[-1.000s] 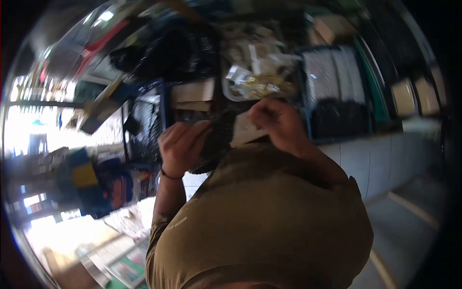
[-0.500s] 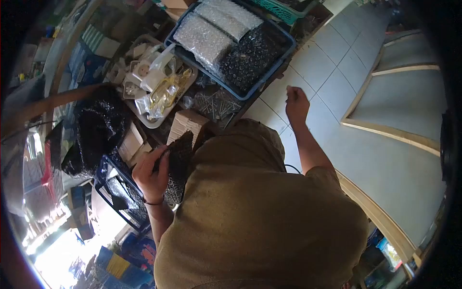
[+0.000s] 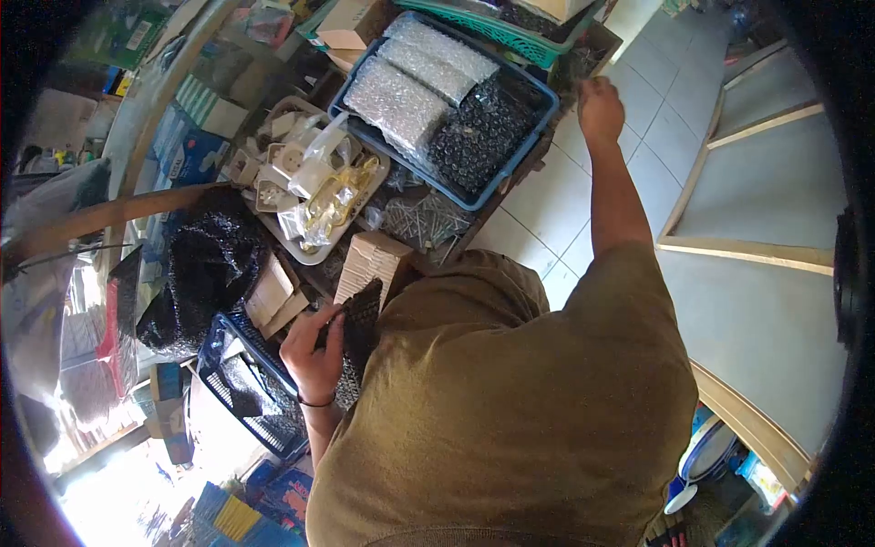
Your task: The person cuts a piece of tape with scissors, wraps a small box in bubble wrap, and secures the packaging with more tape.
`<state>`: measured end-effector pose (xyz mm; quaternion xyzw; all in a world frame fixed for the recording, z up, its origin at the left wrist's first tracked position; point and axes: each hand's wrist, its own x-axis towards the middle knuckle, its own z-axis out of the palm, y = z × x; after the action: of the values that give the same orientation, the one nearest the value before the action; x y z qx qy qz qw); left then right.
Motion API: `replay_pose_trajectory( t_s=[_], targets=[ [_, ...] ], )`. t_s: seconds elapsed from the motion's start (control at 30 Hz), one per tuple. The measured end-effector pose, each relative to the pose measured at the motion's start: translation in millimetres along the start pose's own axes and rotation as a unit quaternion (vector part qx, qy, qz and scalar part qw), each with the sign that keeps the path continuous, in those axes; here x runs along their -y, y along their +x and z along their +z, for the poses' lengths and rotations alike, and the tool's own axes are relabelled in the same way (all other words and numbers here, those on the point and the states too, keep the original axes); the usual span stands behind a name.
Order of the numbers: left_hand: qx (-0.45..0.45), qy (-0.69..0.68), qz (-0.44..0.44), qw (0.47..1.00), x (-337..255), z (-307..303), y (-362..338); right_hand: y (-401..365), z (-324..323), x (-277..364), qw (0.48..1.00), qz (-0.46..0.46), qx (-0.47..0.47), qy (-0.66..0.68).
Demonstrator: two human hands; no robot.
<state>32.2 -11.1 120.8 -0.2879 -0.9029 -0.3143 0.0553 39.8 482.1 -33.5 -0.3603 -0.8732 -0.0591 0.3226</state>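
My left hand [image 3: 312, 357] is closed, pinching the edge of a sheet of black bubble wrap [image 3: 363, 321] that hangs against my shirt. Part of the sheet is hidden behind the fingers and my body. Just beyond it stands a brown cardboard box [image 3: 374, 263]. My right hand [image 3: 602, 111] is stretched out over the tiled floor, its fingers curled in; whatever they hold, if anything, cannot be made out. Nearest to it is a blue tray [image 3: 510, 180] of bubble-wrapped packages [image 3: 397, 98], some clear and some black.
A white tray [image 3: 308, 256] holds sockets and small bagged parts. Loose screws or nails [image 3: 424, 219] lie beside it. At the far end is a green basket [image 3: 510, 38]. A dark blue basket [image 3: 239, 415] and black plastic [image 3: 196, 273] are on the left; wood-framed panels [image 3: 747, 196] stand right.
My right arm has reached farther forward and to the right. My left hand keeps its hold on the black bubble wrap. The view has shifted slightly, so the trays appear lower and farther right.
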Motion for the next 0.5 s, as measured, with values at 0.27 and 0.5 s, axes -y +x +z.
replay_pose_trajectory(
  t_s=[0.27, 0.5],
  targets=[
    [-0.078, -0.009, -0.093, 0.993, 13.8, -4.0, -6.4, -15.0, -12.6, 2.9, 0.977, -0.036, 0.210, 0.022],
    [-0.170, 0.049, -0.114, 0.978, 8.1, -36.8, 1.8, -0.5, -102.1, 60.7, 0.920, 0.018, 0.151, 0.362]
  ],
)
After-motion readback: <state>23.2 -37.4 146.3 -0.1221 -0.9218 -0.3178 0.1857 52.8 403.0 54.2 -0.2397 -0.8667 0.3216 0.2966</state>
